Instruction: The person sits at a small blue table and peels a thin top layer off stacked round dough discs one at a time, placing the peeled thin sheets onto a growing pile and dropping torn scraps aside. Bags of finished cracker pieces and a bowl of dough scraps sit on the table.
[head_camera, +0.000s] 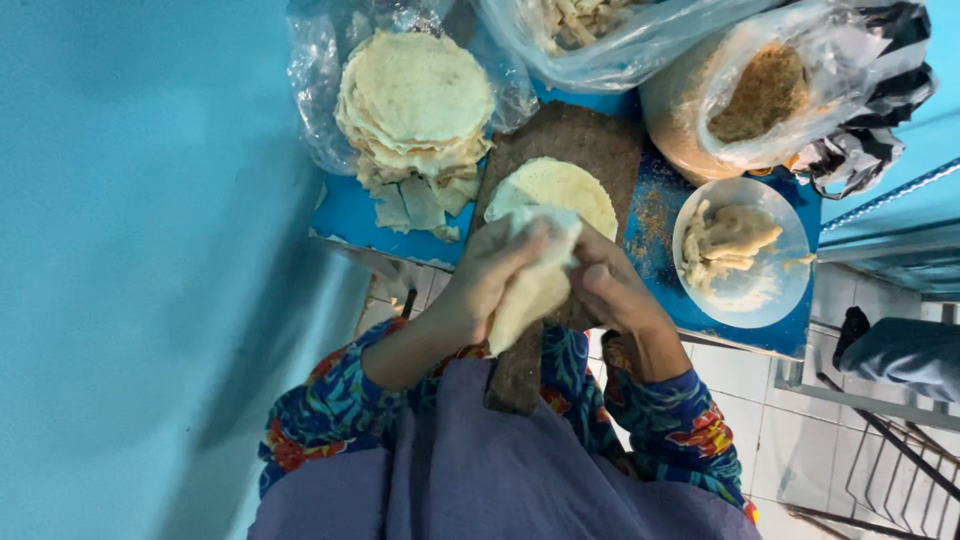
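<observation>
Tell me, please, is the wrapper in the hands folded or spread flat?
Folded: the wrapper is doubled over between left hand and right hand.

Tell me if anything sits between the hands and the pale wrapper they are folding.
Nothing visible does. The left hand and the right hand both grip the folded wrapper directly, above the wooden board. The round wrapper on the board lies just beyond, not between.

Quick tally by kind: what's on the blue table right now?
Clear plastic bags: 3
Stack of round wrappers: 1
Wooden board: 1
Flat wrapper on board: 1
White bowl with filling: 1
Folded wrapper, held by left hand and right hand: 1
Total: 8
</observation>
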